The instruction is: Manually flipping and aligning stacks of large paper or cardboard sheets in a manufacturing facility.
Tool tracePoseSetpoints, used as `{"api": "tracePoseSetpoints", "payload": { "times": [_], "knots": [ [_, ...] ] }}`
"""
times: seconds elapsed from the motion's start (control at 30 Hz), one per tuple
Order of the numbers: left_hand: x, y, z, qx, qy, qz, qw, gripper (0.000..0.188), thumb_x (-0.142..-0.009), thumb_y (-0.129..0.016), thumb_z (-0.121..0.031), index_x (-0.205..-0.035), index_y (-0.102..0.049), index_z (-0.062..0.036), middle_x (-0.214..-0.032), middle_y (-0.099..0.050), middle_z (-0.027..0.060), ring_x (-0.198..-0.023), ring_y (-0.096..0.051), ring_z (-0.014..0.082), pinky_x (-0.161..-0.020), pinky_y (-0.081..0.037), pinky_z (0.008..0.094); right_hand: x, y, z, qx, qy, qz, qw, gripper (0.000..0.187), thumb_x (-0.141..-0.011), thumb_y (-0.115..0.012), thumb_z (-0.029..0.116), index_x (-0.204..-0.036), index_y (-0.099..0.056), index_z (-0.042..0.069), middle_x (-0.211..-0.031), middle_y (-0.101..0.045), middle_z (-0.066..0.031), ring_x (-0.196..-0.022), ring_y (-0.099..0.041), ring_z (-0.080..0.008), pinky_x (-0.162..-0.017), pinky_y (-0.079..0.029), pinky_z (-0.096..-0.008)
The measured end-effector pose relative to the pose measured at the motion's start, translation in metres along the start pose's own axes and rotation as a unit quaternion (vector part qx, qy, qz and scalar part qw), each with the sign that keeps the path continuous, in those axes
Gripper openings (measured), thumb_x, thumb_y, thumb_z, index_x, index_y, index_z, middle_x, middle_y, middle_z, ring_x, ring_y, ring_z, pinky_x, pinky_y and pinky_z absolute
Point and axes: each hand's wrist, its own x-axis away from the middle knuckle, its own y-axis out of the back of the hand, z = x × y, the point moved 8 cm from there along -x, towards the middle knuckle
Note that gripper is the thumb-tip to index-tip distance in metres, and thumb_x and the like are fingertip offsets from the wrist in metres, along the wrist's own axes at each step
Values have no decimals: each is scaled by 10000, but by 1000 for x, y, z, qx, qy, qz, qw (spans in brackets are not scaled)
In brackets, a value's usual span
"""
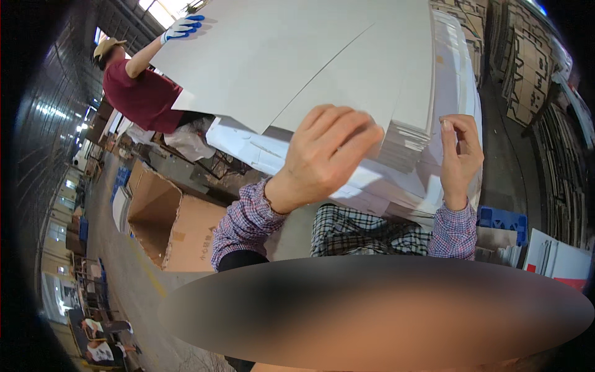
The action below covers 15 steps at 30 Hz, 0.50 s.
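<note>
A tall stack of large pale grey cardboard sheets (248, 56) lies in front of me, with a long dark slit across its top sheet. Over the stack's near edge is my left hand (328, 152), its fingers curled and the fingertips slightly blurred; anything inside them is hidden. To the right of the stack's corner, my right hand (460, 152) is raised, thumb and fingertips pinched together. Whatever it might hold is too small to make out. Sheet edges show in layers at the near right corner (406, 146). Whitish wrapping (449, 68) lies under and beside the stack.
Across the stack at far left, a co-worker (139, 93) in a dark red shirt rests a gloved hand (183, 28) on the sheets. An open cardboard box (195, 232) stands on the left floor. Die-cut boards (530, 68), piled sheets (564, 180) and a blue pallet (502, 220) are at right.
</note>
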Motion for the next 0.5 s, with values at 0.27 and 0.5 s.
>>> {"api": "tracePoseSetpoints", "payload": {
  "times": [0.27,0.5],
  "knots": [
    [0,-32,43,-36,12,-7,999,421,-762,-639,84,-1167,-709,-8,-1130,-692,163,-1057,-681,351,-921,-561,435,-14,-5,-25,18,32,-3,999,68,-923,-688,10,-955,-660,-43,-930,-637,-91,-887,-607,-171,-810,-483,-269],
    [-19,-64,77,-54,47,103,992,381,-802,-669,37,-1181,-668,3,-1179,-659,163,-1096,-645,342,-913,-547,426,-32,13,-52,-16,27,-14,999,51,-900,-702,-4,-931,-675,-35,-895,-644,-88,-850,-606,-172,-792,-494,-283]
  ]
}}
